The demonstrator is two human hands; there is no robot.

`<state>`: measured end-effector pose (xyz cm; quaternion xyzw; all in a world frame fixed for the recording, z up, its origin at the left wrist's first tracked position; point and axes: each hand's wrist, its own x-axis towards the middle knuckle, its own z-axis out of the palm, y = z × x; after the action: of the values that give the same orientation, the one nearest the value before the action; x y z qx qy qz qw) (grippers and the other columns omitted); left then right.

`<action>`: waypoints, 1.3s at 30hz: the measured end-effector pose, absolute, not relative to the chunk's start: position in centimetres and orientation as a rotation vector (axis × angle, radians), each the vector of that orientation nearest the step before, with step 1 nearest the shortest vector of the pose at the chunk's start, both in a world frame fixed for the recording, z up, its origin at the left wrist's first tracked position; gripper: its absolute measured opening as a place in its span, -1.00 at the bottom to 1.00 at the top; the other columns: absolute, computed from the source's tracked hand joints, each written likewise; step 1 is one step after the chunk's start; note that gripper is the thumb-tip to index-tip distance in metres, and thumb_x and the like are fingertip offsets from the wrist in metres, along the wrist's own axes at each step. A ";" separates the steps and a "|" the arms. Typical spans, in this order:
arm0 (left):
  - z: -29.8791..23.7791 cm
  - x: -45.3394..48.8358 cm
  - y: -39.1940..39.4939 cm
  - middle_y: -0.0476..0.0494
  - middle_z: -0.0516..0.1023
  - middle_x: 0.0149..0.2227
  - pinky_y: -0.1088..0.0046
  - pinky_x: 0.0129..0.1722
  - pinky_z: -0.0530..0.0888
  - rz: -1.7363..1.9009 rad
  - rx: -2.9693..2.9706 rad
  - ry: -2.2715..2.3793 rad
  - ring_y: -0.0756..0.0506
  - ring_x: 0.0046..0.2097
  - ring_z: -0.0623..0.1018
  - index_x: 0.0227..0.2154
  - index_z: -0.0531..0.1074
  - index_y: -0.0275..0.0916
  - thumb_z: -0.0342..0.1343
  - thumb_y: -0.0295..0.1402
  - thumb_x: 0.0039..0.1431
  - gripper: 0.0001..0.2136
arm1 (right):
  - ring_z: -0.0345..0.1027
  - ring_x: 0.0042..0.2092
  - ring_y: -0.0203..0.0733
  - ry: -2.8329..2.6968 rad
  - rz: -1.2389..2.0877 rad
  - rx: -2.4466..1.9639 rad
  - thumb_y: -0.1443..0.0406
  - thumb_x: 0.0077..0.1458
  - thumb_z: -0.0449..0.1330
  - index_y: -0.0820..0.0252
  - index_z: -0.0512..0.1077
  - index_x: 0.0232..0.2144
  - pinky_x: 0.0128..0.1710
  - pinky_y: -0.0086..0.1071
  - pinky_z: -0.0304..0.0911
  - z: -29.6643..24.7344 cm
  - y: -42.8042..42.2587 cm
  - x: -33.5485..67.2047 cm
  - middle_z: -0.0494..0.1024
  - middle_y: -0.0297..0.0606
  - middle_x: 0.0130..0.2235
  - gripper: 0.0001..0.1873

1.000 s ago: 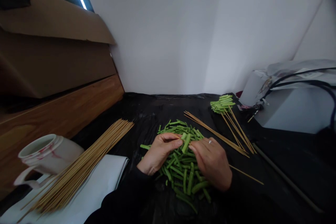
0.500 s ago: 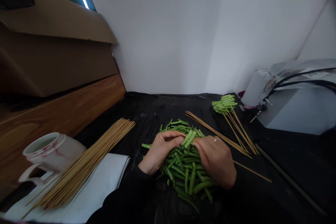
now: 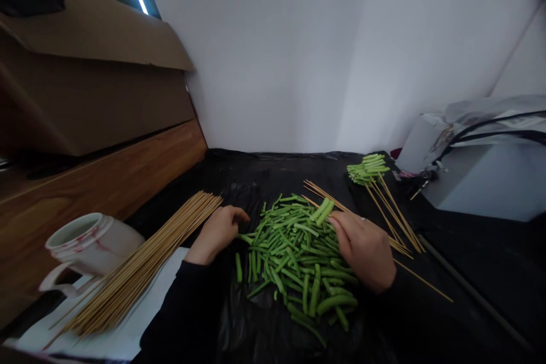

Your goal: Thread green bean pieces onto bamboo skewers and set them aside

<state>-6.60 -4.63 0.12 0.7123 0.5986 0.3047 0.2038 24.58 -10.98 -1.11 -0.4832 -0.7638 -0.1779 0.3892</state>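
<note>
My right hand [image 3: 367,250] pinches a bamboo skewer [image 3: 306,198], mostly hidden by the hand. Two pieces of green bean [image 3: 322,211] sit side by side on it, across the stick. Below spreads a loose pile of cut green beans [image 3: 294,261]. At the pile's left edge is my left hand [image 3: 218,232], its fingers bent but apart, with nothing visible in them. A bean piece [image 3: 244,238] lies just beside its fingertips.
A thick bundle of skewers [image 3: 149,261] rests on a white cloth [image 3: 166,290] beside a mug [image 3: 91,244]. Loaded bean skewers [image 3: 369,169] lie at the back right, with loose skewers nearby. A cardboard box [image 3: 106,91] stands left, a whitish box [image 3: 490,170] right.
My left hand has let go of the skewered beans and moved left to the pile's edge. My right hand has shifted slightly right, still holding the skewer.
</note>
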 end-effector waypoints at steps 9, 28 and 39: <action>0.0 -7.4 -4.8 -0.14 0.65 -0.26 0.41 -0.16 0.40 0.377 2.071 1.584 -0.18 -0.17 0.56 -0.34 0.61 -0.16 0.13 -0.45 -0.21 -0.71 | 0.42 -0.27 -0.24 -1.972 -0.407 -1.223 0.33 0.29 0.00 0.23 0.46 -0.27 -0.20 -0.37 0.21 -1.3 -11.1 24.3 0.53 -0.25 -0.37 -0.77; 2.3 -5.9 -5.3 -0.13 0.63 -0.33 0.40 -0.17 0.37 0.757 2.012 1.448 -0.15 -0.23 0.55 -0.40 0.61 -0.19 0.19 -0.24 0.02 -0.83 | 0.38 -0.34 -0.28 -1.967 -0.373 -1.190 0.34 0.29 0.02 0.22 0.46 -0.27 -0.28 -0.39 0.15 -1.5 -11.3 23.7 0.51 -0.28 -0.38 -0.79; 0.9 1.4 -7.1 -0.11 0.57 -0.34 0.60 -0.32 0.43 1.093 0.909 0.821 0.04 -0.32 0.53 -0.31 0.55 -0.31 0.35 -0.34 -0.04 -0.78 | 0.36 -0.32 -0.24 -2.010 -0.332 -1.117 0.38 0.27 0.01 0.23 0.44 -0.23 -0.28 -0.36 0.12 -1.2 -12.2 22.7 0.49 -0.26 -0.37 -0.81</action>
<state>1.41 -7.15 0.89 0.4051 0.3659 0.4871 0.6817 22.73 -12.18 -1.20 -0.4409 -0.7938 -0.1312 0.3979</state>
